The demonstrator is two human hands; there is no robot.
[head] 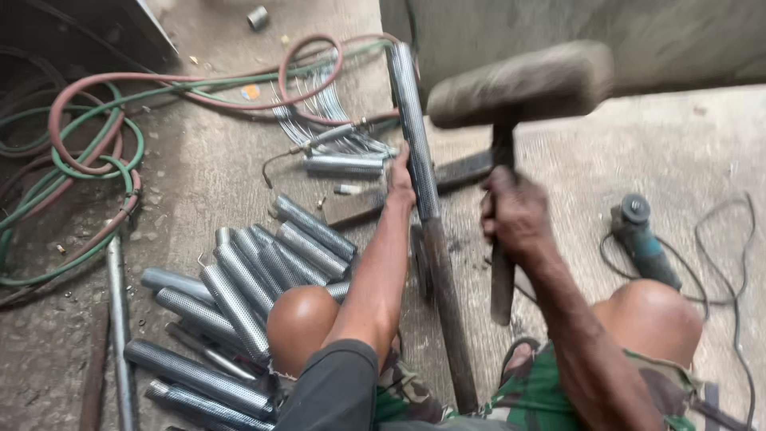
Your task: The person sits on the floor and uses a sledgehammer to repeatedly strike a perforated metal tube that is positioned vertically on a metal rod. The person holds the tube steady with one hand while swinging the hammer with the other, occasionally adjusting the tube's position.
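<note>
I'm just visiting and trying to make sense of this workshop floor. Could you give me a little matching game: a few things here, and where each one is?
Things:
1. mallet
2. perforated tube on a rod
3. angle grinder
4. hoses

Places:
A. coiled at far left
B. raised in the right hand
C. on the floor at right
D. gripped by the left hand

Pairs: 1-B, 2-D, 3-C, 4-A

Person seen from above, both forearms bare. Left hand (399,177) at about 12 o'clock of the frame centre, right hand (517,214) at 2 o'clock. Dark grey short sleeve (331,387) on left arm, 7 o'clock. Green camouflage shorts (550,395) at 6 o'clock. Knees bare.
</note>
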